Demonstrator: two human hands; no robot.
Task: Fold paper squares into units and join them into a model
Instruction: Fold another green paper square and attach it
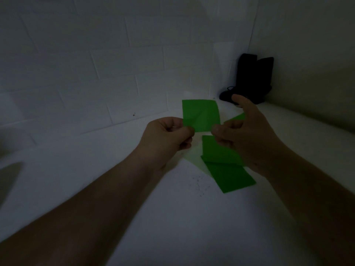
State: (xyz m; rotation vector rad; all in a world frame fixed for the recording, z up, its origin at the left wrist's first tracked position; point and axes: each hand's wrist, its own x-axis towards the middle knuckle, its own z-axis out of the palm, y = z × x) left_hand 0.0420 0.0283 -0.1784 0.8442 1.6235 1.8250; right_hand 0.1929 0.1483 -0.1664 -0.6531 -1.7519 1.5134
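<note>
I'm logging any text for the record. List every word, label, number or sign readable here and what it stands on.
None: no readable text shows anywhere.
Green paper square, held up by the left hand: plain, no print.
Green papers on the table: plain.
Dark object in the corner: too dim to show any label.

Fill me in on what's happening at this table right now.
A person is working with green paper squares in dim light. The left hand pinches the lower left corner of one green square, held up off the white table. The right hand sits at the square's lower right corner with its fingers curled; whether it grips the paper is unclear. More green paper pieces lie overlapping on the table below the right hand. A dark object stands in the far corner by the wall.
</note>
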